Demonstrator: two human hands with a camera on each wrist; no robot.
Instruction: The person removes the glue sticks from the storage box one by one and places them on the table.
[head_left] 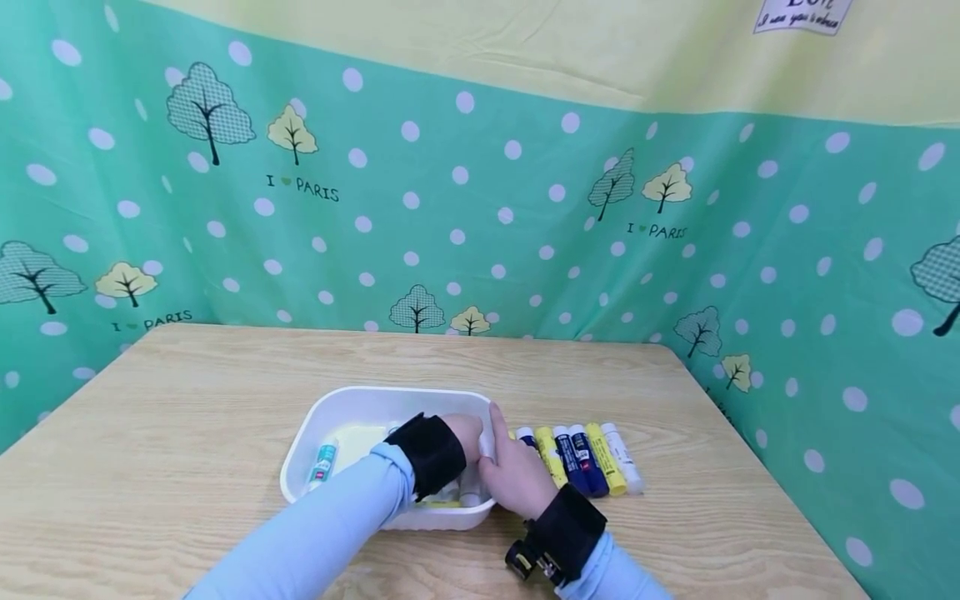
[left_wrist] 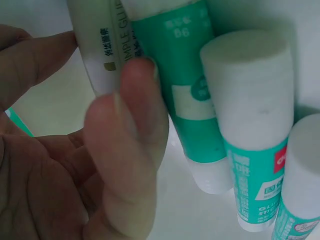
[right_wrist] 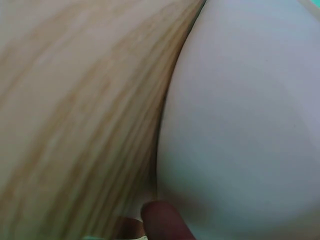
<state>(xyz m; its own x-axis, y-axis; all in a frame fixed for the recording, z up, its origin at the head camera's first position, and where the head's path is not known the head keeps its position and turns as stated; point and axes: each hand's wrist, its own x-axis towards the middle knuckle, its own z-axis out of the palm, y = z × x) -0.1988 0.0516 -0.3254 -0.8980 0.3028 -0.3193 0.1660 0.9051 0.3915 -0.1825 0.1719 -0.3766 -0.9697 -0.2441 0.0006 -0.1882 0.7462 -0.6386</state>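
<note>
My left hand (head_left: 463, 432) reaches down into a white plastic bin (head_left: 435, 520), at its right end. In the left wrist view its thumb and fingers pinch a white glue stick (left_wrist: 95, 47) with printed lettering. Beside that stick lie several green glue sticks (left_wrist: 187, 135) with white caps. On the bin's right wall rests my right hand (head_left: 522, 482), gripping the rim with the thumb on the inner side and the index finger stretched along the edge. The right wrist view shows one fingertip against the bin's outer wall.
Right of the bin, glue sticks lie in a row on the wooden table (head_left: 225, 408): yellow (head_left: 602, 458), dark blue (head_left: 587, 461) and a white one (head_left: 622, 458) at the end. A teal glue stick (head_left: 323, 464) leans inside the bin's left end. A patterned curtain (head_left: 450, 208) stands behind.
</note>
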